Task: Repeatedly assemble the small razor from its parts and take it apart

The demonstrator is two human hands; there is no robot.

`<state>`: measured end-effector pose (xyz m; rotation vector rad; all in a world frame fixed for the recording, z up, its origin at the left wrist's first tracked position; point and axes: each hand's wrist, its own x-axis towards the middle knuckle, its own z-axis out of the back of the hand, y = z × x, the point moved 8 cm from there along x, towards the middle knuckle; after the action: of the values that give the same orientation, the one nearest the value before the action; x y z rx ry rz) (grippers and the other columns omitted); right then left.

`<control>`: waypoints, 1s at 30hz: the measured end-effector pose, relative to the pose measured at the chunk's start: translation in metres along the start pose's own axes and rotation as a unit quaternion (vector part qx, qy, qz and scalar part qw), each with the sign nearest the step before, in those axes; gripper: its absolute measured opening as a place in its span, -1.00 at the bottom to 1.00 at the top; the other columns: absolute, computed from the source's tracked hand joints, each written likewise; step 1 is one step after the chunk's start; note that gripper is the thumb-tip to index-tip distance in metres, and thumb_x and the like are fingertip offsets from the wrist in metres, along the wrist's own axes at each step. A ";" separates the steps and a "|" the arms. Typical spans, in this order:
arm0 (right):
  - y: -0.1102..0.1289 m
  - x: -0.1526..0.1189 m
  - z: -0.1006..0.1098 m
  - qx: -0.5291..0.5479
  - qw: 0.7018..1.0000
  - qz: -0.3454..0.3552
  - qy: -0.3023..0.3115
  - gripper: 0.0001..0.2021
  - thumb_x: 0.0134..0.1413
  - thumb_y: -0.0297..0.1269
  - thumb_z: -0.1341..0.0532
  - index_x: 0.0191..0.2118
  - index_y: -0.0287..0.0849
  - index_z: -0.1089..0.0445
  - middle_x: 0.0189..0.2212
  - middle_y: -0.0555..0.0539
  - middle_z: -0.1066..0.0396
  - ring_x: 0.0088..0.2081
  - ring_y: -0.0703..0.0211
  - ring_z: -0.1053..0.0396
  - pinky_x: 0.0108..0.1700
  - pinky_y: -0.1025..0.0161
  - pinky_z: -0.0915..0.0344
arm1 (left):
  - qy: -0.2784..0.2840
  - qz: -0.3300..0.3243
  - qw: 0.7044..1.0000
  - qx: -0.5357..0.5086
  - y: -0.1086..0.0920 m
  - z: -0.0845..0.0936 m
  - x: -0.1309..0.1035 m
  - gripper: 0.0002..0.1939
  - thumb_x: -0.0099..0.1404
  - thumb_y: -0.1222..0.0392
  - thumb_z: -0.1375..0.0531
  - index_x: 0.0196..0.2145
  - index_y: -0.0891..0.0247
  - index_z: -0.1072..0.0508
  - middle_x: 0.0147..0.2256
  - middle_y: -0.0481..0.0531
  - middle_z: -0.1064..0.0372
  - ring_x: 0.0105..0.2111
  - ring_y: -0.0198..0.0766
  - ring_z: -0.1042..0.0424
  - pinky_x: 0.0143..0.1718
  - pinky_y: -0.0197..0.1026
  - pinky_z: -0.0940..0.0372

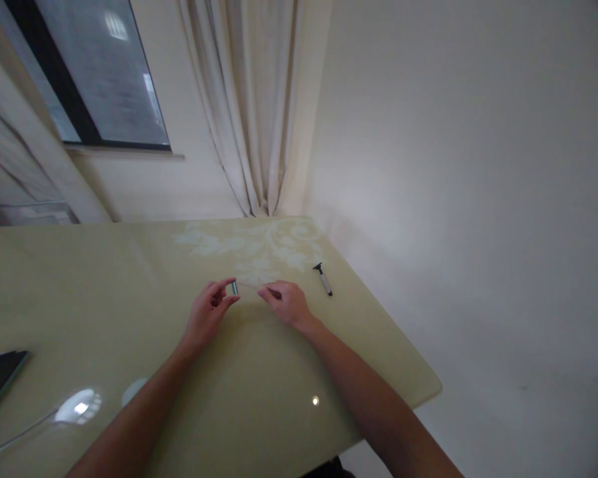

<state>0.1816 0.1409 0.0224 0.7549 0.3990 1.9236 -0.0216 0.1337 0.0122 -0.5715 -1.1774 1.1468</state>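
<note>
Centrally, two bare hands hold a spool and a thread above a table.

The spool (234, 288) is a small blue-green cylinder, nearly upright and tilted slightly, near the middle of the scene. The left hand (210, 309) grips it end to end, thumb below and a fingertip above. A pale thread (249, 286) stretches across the gap to the right hand (286, 302), whose thumb and fingers are pinched together on it, the other fingers curled in. How much is wound on the spool is too small to tell.

Any lettering on the spool is too small to read.

Just beyond the right hand, on the table's right side, lies a razor (323, 280) with a black head and a grey handle, its head pointing away from the person. The table (259, 372) is glossy and yellow-green, with a pale leafy pattern near its far edge. A dark flat thing (0, 378) enters at the left edge, well apart from the hands. Both forearms cross the near part of the table, hiding some of its surface. Behind the table hang cream curtains (249, 99), beside a dark-framed window (104, 66). A plain pale wall (453, 166) fills the right side.
</note>
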 end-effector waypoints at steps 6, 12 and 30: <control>0.001 0.000 0.001 -0.007 1.000 -0.016 -0.007 -0.63 0.41 -0.03 -0.18 -0.32 -0.13 -0.57 -0.43 -0.01 -0.44 -0.38 0.23 -0.29 -0.32 0.29 -0.03 | -0.001 0.003 1.000 -0.011 0.002 -0.001 -0.001 -0.55 0.19 -0.08 -0.33 -0.03 0.19 -0.58 -0.41 -0.12 -0.19 -0.47 -0.31 -0.24 -0.41 -0.23 -0.20; 0.004 0.002 0.005 -0.008 1.000 -0.005 0.003 -0.61 0.42 -0.03 -0.17 -0.36 -0.13 -0.54 -0.45 0.00 -0.40 -0.39 0.23 -0.25 -0.32 0.27 -0.01 | -0.006 0.002 1.000 -0.003 0.001 0.000 -0.004 -0.53 0.21 -0.11 -0.32 -0.01 0.18 -0.57 -0.42 -0.13 -0.18 -0.47 -0.31 -0.24 -0.40 -0.23 -0.20; -0.132 -0.003 0.118 -0.045 0.963 -0.222 -0.145 -0.66 0.36 -0.26 -0.11 -0.17 -0.20 -0.67 -0.35 -0.12 -0.56 -0.32 0.12 -0.46 -0.25 0.27 -0.26 | 0.155 0.090 0.967 0.184 -0.024 -0.172 0.049 -0.64 0.15 0.09 -0.40 -0.06 0.10 -0.67 -0.15 0.16 -0.56 -0.06 0.09 -0.47 -0.07 0.06 -0.26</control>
<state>0.3507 0.1929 0.0349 0.7957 0.2696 1.3790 0.1437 0.2031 -0.0058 -0.5530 -0.6339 1.3370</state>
